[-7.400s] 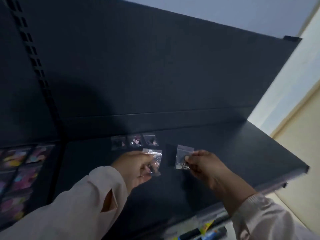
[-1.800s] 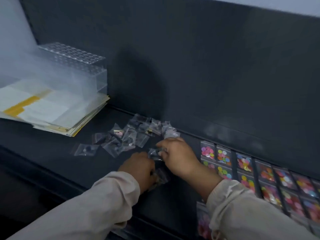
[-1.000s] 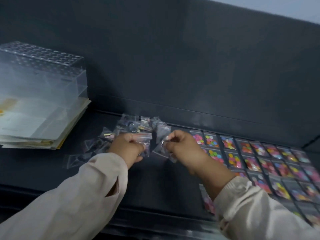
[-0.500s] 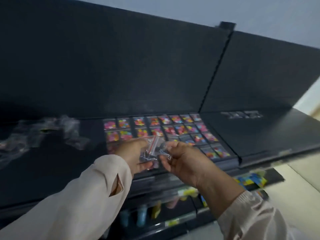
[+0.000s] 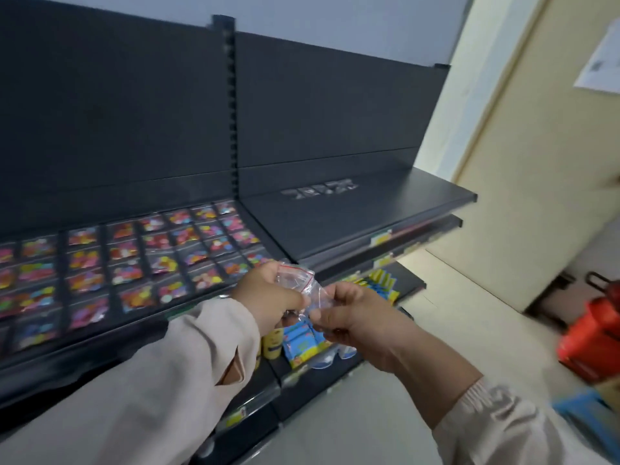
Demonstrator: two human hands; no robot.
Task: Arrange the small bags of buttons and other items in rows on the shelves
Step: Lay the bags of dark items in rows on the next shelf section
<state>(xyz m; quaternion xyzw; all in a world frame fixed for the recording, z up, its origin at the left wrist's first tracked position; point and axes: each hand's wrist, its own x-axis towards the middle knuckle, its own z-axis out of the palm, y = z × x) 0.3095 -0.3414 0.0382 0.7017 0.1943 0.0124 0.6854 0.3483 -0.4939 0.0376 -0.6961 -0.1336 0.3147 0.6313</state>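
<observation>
Your arms have swung right, nearer the short row point(image 5: 320, 191). Your left grip point(image 5: 268, 298) and right grip point(image 5: 352, 313) both pinch the clear bags point(image 5: 297, 280), well below that row. You look to be carrying them over. Next, lay one flat and straight beside the row.

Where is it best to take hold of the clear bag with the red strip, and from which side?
I would pinch the clear bag at its red-strip edge, coming from the upper right: that edge sticks out free beyond the left hand, which covers the lower part.
</observation>
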